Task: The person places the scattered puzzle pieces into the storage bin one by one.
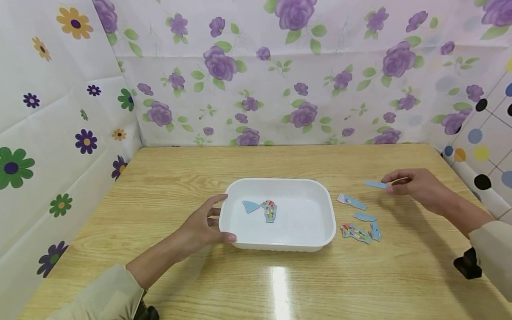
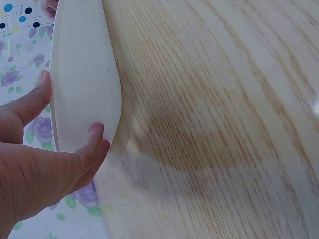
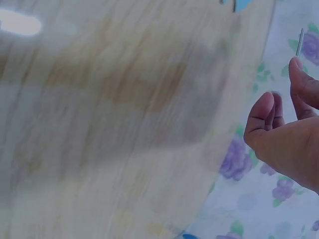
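A white plastic tub (image 1: 296,243) stands mid-table. My left hand (image 1: 202,224) grips its near left corner, thumb on one side and fingers along the other; the left wrist view shows this hand (image 2: 55,159) against the tub's outer wall (image 2: 84,69). Inside lie a plain light-blue puzzle piece (image 1: 250,206) and a multicoloured one (image 1: 270,212). To the tub's right, my right hand (image 1: 420,189) pinches a narrow light-blue puzzle piece (image 1: 374,184) between thumb and fingers, raised off the table. In the right wrist view that thin strip (image 3: 300,42) appears edge-on above the fingertips.
Right of the tub lie several loose pieces: a pale-ended blue strip (image 1: 352,202), a small blue strip (image 1: 365,217), a curved blue piece (image 1: 375,231) and a multicoloured piece (image 1: 355,233). Flower-printed sheets (image 1: 248,71) hang behind the wooden table (image 1: 180,164).
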The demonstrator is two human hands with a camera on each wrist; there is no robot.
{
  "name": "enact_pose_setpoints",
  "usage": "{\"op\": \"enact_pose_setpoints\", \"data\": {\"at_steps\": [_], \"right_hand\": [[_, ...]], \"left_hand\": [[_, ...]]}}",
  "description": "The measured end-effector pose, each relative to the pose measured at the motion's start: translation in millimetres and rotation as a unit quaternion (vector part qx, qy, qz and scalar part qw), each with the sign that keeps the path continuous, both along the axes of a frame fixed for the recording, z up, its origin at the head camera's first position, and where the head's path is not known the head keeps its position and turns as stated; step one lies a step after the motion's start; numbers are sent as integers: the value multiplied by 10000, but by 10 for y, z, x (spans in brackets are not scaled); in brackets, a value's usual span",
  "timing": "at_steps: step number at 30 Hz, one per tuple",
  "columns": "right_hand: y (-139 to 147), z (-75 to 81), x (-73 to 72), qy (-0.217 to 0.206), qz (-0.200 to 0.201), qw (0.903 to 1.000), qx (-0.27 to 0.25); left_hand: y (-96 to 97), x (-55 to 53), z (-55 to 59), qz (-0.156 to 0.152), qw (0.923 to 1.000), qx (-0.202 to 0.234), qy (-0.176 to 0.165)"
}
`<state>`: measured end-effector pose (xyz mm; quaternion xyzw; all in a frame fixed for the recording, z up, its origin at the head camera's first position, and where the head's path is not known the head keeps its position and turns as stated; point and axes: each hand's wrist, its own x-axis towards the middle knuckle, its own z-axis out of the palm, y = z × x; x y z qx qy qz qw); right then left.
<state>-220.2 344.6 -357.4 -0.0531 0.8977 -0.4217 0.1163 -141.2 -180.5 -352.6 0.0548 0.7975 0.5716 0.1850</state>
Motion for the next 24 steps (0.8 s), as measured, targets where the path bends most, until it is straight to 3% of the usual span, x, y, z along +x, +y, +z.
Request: {"op": "enact_pose_setpoints", "data": {"at_steps": [24], "right_hand": [[-320, 345, -19, 59, 134, 9992, -378]], "left_hand": [[1, 2, 9, -10, 10000, -37, 1]]}}
